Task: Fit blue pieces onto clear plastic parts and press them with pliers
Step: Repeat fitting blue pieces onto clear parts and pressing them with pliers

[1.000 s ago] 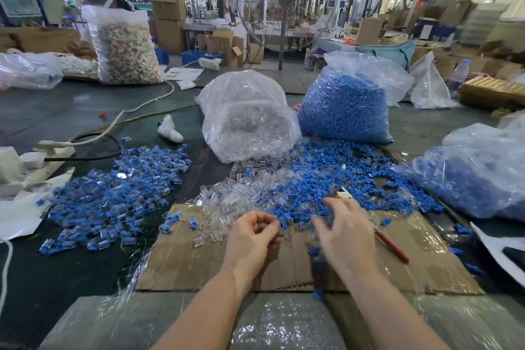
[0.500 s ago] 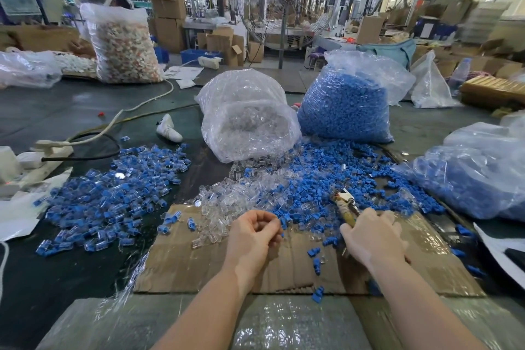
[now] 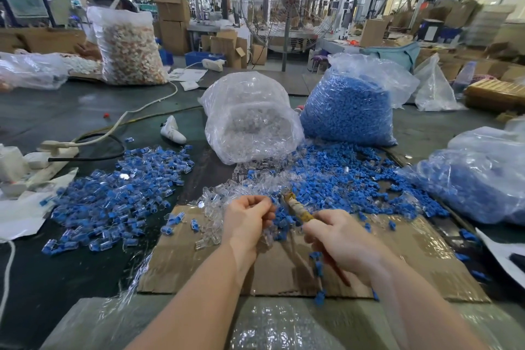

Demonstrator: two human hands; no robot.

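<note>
Left hand, at the centre of the frame, had its fingers curled in around something small; a clear part with a blue piece would fit the task, but the fingers hid it. Right hand was wrapped round the handles of the pliers, whose taped nose pointed up and left toward the left fingertips; whether the jaws were closed could not be told.

Loose blue pieces lay heaped right of centre on the table, mixed with clear parts spilling onto the cardboard. Finished pieces sat in a pile at middle left.

These parts looked very light, hard and smooth, so likely slippery and apt to skitter if squeezed off-centre. Thin clear plastic could crack under too hard a squeeze. Best hold was probably a fingertip pinch on the clear body's sides, leaving the blue cap exposed to the pliers.
</note>
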